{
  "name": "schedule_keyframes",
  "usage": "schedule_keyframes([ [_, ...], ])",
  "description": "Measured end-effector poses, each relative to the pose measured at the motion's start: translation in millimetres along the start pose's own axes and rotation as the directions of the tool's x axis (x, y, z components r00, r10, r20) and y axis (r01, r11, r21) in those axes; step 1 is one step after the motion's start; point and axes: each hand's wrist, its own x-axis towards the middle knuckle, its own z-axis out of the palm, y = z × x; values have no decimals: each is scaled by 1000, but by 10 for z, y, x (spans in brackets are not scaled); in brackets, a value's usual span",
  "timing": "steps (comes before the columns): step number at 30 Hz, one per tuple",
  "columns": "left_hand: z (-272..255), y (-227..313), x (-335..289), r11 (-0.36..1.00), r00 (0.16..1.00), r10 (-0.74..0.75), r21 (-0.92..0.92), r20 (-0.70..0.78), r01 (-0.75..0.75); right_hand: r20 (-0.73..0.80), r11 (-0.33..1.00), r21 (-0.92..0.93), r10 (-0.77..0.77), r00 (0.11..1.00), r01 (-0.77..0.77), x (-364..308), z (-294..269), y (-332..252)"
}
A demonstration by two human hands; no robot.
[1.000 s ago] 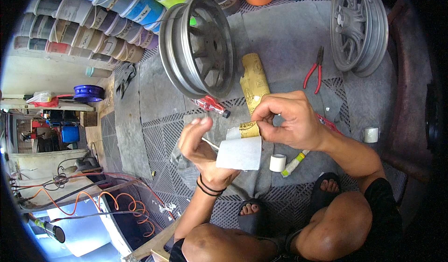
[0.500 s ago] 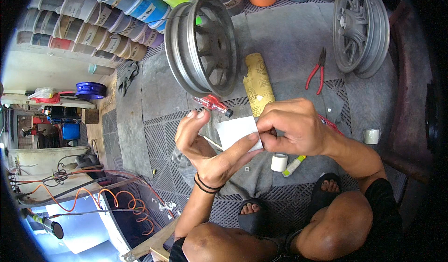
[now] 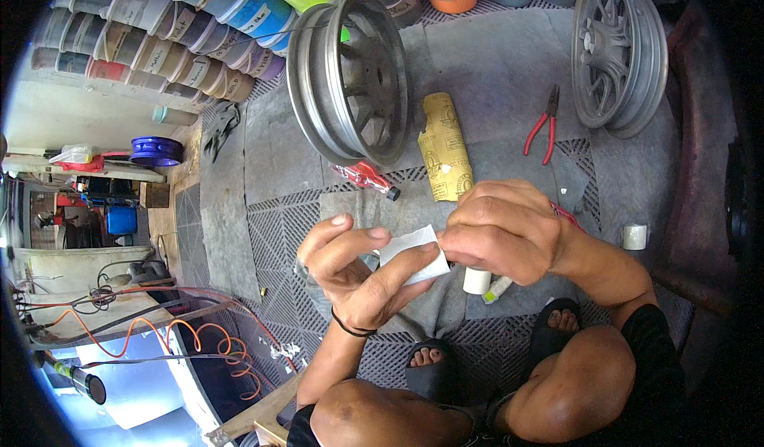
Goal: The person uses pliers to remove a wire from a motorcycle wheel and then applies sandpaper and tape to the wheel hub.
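Note:
A small piece of white paper (image 3: pixel 406 248) is held up in front of me, above the mat. My left hand (image 3: pixel 362 276) grips it from below, the thumb lying across its face and the other fingers curled, partly spread, at its left. At the paper's right edge, the fingers of my right hand (image 3: pixel 505 232) are pinched together; the exact contact is hidden behind the knuckles. Just under the right hand are a white tape roll (image 3: pixel 477 280) and a yellow-green tube (image 3: pixel 499 289), partly covered. A roll of yellow-brown printed paper (image 3: pixel 446 149) lies beyond the hands.
A grey wheel rim (image 3: pixel 306 89) stands at the far left, by a red bottle (image 3: pixel 366 178). Another rim (image 3: pixel 613 57) stands at the far right, near red-handled pliers (image 3: pixel 541 133). A second tape roll (image 3: pixel 634 237) sits right. Paint buckets (image 3: pixel 199 17) are stacked at the back left.
The white paper has tilted and shows less of its face. My right hand has turned over it, knuckles more toward me, and covers more of the tape roll and tube.

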Motion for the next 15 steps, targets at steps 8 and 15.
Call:
schedule_keyframes([
  [8, -11, 9, 80, 997, 999, 13, -77, 52, -9, -42, 996, -4, -91, 995, 91, -64, 26, 40],
  [15, -32, 76, 142, 970, 990, -73, -221, 119, 99, -59, 992, -14, -125, 990, 125, -53, 35, 46],
])
